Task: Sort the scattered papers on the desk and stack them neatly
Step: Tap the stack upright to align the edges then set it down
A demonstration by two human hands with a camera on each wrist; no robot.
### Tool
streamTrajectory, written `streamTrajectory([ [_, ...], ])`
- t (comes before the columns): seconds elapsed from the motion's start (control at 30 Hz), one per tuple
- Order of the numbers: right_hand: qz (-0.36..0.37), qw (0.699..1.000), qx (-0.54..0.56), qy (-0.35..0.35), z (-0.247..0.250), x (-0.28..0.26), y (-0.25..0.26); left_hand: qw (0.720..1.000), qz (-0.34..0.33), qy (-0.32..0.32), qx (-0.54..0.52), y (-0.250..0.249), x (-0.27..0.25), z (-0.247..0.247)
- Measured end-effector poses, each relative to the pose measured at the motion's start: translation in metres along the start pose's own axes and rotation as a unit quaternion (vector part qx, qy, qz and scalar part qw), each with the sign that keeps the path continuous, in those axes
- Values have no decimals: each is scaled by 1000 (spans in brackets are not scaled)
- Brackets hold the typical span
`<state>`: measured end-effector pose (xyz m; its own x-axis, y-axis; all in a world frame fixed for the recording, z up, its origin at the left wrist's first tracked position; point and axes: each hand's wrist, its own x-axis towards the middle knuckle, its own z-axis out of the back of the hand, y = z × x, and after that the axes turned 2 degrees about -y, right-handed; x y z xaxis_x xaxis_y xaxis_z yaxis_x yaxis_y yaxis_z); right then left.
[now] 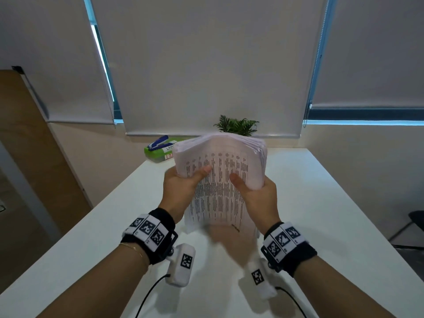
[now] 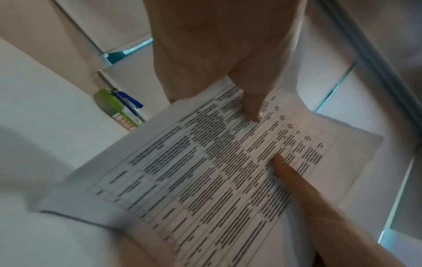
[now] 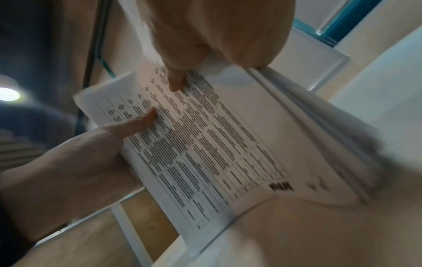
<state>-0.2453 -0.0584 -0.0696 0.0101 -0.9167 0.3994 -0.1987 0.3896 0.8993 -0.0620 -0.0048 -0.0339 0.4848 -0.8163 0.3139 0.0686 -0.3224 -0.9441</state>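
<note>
— Paper first: what are we holding?

— We hold a thick stack of white printed paper sheets (image 1: 220,180) upright above the white flat-topped desk (image 1: 321,214), gripped by both side edges. The top sheet carries a ruled table with dense rows of small black print. The upper ends of the sheets fan apart and curl away from us.

— How do our hands sit on it?

— Our left hand (image 1: 181,187) clasps the left edge, thumb laid flat across the printed face, fingers wrapped behind. Our right hand (image 1: 257,191) does the same on the right edge, thumb on the front. Both pinch the stack between thumb and fingers.

— Can we read the print?

— No; it is too small and blurred in all three views. A bolder dark mark sits by the bottom margin, but we cannot make it out. The lower end of the stack is smeared by motion, so we cannot tell whether it touches the desk.

— What hides behind the sheets?

— A glossy green rectangular box (image 1: 158,152) lies at the desk's far edge, partly covered by the stack; its white and red labels show "LAR" from the head view, "LARGE" from the left wrist. A blue and silver stapler (image 1: 158,142) rests on top of it. A leafy green plant (image 1: 236,125) rises behind the paper, its base hidden. Pale matte roller blinds (image 1: 206,65) hang behind.
</note>
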Motion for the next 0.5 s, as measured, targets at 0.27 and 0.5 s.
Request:
streamTrajectory([
  [0.27,-13,996,-83,-1,7,1,-11,998,29,1,57,19,-4,-5],
  [0.5,-77,986,-148,22,7,30,-20,986,54,-19,157,27,25,-8],
])
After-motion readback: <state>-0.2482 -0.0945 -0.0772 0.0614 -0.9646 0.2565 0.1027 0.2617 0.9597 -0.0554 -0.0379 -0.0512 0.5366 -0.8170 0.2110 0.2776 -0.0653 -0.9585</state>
